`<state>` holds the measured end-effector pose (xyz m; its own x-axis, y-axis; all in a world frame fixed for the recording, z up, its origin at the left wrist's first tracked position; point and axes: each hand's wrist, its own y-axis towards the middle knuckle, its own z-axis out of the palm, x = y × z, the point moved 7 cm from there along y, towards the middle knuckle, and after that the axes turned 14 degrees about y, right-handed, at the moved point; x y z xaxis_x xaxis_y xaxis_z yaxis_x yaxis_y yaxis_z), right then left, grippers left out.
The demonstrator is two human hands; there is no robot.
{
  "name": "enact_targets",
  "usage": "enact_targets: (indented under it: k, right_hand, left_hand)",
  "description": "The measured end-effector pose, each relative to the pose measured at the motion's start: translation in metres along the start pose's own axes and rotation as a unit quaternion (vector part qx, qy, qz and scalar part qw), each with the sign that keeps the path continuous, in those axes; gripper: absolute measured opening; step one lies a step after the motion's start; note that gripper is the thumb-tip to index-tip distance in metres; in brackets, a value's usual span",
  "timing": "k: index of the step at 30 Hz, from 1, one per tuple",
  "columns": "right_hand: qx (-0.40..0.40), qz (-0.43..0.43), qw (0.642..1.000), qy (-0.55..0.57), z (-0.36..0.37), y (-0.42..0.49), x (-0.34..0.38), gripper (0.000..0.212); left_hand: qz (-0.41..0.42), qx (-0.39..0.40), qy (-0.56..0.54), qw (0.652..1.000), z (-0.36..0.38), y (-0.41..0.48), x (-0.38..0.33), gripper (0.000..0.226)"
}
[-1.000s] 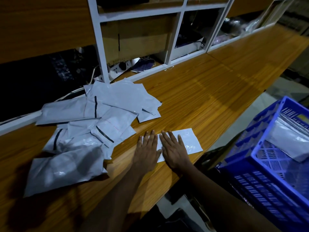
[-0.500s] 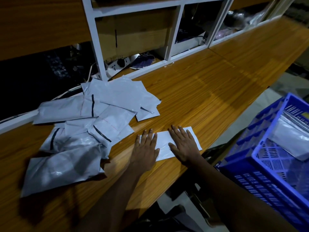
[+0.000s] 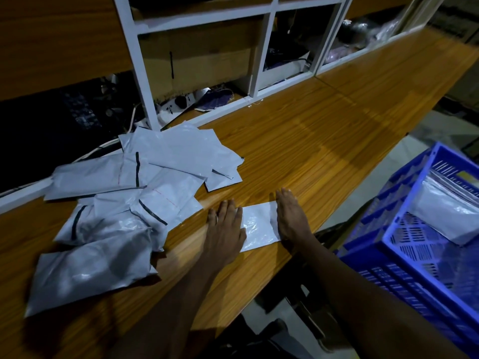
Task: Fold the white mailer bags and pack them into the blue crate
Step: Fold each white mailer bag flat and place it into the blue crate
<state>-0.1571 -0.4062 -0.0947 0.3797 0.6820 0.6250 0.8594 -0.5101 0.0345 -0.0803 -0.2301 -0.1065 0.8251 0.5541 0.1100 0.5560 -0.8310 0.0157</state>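
A folded white mailer bag (image 3: 259, 225) lies flat near the front edge of the wooden counter (image 3: 324, 141). My left hand (image 3: 224, 229) presses its left end with straight fingers. My right hand (image 3: 291, 218) presses its right end, also flat. To the left sprawls a loose pile of several unfolded white mailer bags (image 3: 124, 203), some with black strips. The blue crate (image 3: 414, 244) stands to the right, below the counter edge, with a white bag (image 3: 451, 211) lying inside it.
White-framed shelving (image 3: 261, 47) runs along the back of the counter, with cardboard, a power strip (image 3: 178, 104) and cables in its compartments. A dark gap and floor lie below the counter's front edge, between me and the crate.
My hands have slid apart along the folded bag, the right one moving out to its right end; more of the bag's middle now shows between them.
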Motion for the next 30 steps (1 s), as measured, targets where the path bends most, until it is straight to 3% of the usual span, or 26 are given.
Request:
enact_targets:
  k: [4,10,16,22,30]
  right_hand:
    - [-0.023,-0.012,0.999,0.048,0.008,-0.003,-0.009,0.044]
    - [0.015,-0.049,0.999,-0.018,0.012,-0.009,-0.001,0.064]
    - [0.048,-0.026,0.998,-0.039,0.016,-0.006,-0.013,0.084]
    - [0.062,-0.016,0.996,-0.065,0.017,-0.002,-0.019,0.073]
    - [0.077,0.011,0.994,-0.079,0.014,-0.003,-0.013,0.082]
  left_hand:
    - [0.01,-0.01,-0.013,1.0,-0.012,0.028,-0.035,0.049]
    - [0.022,0.049,-0.048,0.997,-0.003,0.051,-0.073,0.059]
    - [0.038,-0.006,-0.041,0.998,0.01,0.045,-0.063,0.061]
    - [0.025,0.009,-0.045,0.999,0.019,0.038,-0.044,0.078]
    - [0.015,0.014,-0.054,0.998,0.024,0.016,-0.016,0.098]
